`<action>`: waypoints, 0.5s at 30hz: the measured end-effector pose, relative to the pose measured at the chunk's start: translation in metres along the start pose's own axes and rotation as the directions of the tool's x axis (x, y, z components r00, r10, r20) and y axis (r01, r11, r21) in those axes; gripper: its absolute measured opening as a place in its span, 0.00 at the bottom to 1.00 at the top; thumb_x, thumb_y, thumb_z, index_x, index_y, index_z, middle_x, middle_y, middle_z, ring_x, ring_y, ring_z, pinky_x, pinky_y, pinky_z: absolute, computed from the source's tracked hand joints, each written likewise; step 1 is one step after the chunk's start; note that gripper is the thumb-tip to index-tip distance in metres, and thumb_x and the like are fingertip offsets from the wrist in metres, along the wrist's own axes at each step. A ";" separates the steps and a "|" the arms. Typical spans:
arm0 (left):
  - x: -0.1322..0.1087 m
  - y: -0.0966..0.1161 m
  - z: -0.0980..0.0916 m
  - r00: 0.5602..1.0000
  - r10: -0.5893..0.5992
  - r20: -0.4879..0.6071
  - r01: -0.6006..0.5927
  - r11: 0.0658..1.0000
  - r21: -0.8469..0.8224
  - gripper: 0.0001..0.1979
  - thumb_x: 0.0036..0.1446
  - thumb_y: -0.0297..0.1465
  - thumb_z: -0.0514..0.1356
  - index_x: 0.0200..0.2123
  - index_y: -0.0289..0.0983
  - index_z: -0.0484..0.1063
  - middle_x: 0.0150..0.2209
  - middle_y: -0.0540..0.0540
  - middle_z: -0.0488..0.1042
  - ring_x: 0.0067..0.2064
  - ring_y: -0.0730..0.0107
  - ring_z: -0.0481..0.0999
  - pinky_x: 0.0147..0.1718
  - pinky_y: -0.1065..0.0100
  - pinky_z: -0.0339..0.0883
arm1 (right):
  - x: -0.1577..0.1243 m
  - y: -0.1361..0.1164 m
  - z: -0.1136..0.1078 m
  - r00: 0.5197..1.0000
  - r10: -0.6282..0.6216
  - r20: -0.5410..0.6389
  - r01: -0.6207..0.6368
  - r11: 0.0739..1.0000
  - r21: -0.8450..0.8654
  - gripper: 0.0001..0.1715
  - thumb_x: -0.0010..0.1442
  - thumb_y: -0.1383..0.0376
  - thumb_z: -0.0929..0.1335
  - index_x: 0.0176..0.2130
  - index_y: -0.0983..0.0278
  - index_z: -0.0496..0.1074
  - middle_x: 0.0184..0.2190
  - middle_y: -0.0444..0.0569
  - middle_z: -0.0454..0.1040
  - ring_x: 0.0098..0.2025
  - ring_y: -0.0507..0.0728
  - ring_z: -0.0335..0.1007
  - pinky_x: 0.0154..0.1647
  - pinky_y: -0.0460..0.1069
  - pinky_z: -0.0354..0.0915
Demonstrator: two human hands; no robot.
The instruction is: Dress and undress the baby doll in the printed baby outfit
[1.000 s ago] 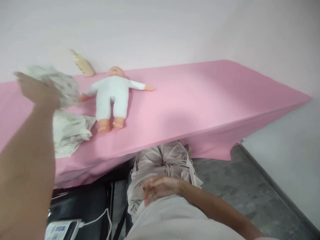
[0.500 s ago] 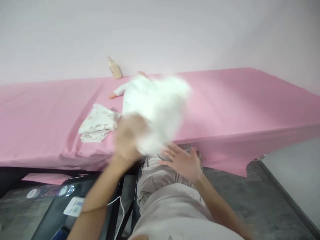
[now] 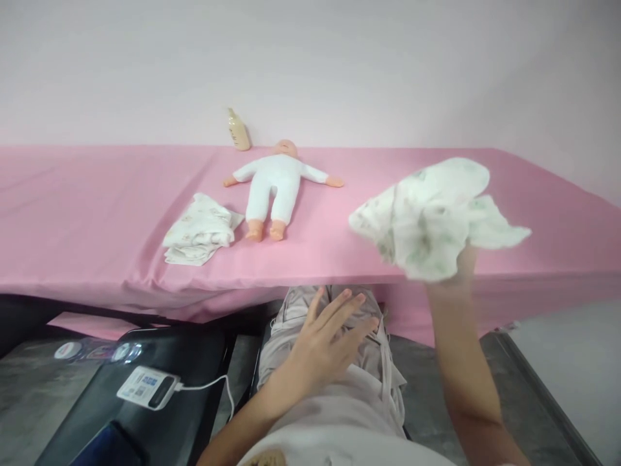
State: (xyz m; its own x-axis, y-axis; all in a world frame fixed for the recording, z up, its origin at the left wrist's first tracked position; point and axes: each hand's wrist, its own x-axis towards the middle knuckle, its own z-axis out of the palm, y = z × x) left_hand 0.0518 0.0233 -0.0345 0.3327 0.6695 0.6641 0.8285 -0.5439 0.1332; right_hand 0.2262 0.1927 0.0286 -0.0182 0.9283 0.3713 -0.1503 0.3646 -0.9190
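My right hand (image 3: 460,265) grips a white baby garment (image 3: 431,217) with faint green print, holding it over the right part of the pink-covered table (image 3: 533,194). The cloth hides most of the fingers. Over my lap, my left hand (image 3: 327,336) is empty, its fingers spread. On the table a baby doll (image 3: 276,178) in a white bodysuit lies on its back, arms out and feet toward me. A folded white cloth (image 3: 201,230) with small prints lies left of the doll's feet.
A cream pump bottle (image 3: 239,131) stands at the wall behind the doll. To my lower left, a black chair (image 3: 194,349) holds a white device (image 3: 148,387) with a cable and a dark blue object (image 3: 109,446). Clear plastic bottles (image 3: 97,351) show beside it.
The white garment has moved from over the doll to the right and is now in my right hand. My left hand has let go and dropped to my lap. The doll is uncovered.
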 end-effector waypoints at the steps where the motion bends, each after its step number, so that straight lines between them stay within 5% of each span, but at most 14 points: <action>1: -0.001 0.000 0.000 1.000 -0.015 0.017 0.015 1.000 -0.024 0.19 0.59 0.26 0.56 0.54 0.44 0.68 0.59 0.45 0.67 0.65 0.64 0.59 0.67 0.49 0.44 | 0.025 0.001 -0.001 1.000 -0.013 -0.018 0.014 0.994 0.106 0.31 0.67 0.53 0.49 0.35 0.66 0.71 0.35 0.53 0.71 0.44 0.50 0.70 0.47 0.47 0.66; 4: -0.007 0.003 -0.003 0.994 -0.024 0.110 0.032 0.997 -0.074 0.17 0.61 0.28 0.54 0.53 0.42 0.69 0.59 0.45 0.67 0.65 0.64 0.59 0.67 0.47 0.44 | 0.073 0.023 -0.016 0.983 0.184 0.007 -0.184 0.974 0.134 0.22 0.65 0.60 0.53 0.37 0.67 0.69 0.36 0.54 0.71 0.45 0.52 0.69 0.48 0.51 0.67; 7: -0.010 0.006 -0.012 0.984 -0.004 0.180 0.027 0.991 -0.129 0.15 0.63 0.28 0.53 0.52 0.42 0.69 0.59 0.47 0.68 0.64 0.66 0.60 0.68 0.48 0.43 | 0.081 0.055 -0.049 0.845 0.532 -0.053 -0.533 0.846 0.004 0.09 0.58 0.63 0.60 0.36 0.66 0.66 0.35 0.54 0.70 0.42 0.57 0.70 0.42 0.56 0.70; 12: -0.004 0.011 -0.022 0.973 -0.003 0.229 0.049 0.980 -0.195 0.14 0.63 0.29 0.53 0.51 0.43 0.69 0.58 0.49 0.69 0.63 0.71 0.62 0.69 0.52 0.40 | 0.071 0.074 -0.100 0.858 0.346 -0.380 -0.410 0.906 -0.100 0.20 0.56 0.57 0.62 0.46 0.64 0.62 0.47 0.54 0.66 0.44 0.56 0.68 0.42 0.52 0.70; 15: 0.000 0.015 -0.019 0.966 0.033 0.257 0.025 0.975 -0.222 0.15 0.64 0.30 0.52 0.53 0.43 0.68 0.58 0.49 0.69 0.63 0.73 0.61 0.69 0.54 0.38 | 0.073 0.076 -0.100 0.925 0.168 -0.341 -0.337 0.779 -0.530 0.35 0.53 0.51 0.67 0.56 0.64 0.61 0.51 0.58 0.66 0.50 0.60 0.66 0.49 0.56 0.66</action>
State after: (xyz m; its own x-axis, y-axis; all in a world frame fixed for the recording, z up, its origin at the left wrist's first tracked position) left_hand 0.0556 0.0059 -0.0185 0.4647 0.7586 0.4567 0.7163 -0.6253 0.3097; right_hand 0.3126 0.2956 -0.0274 0.2951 0.9446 0.1439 0.4127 0.0098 -0.9108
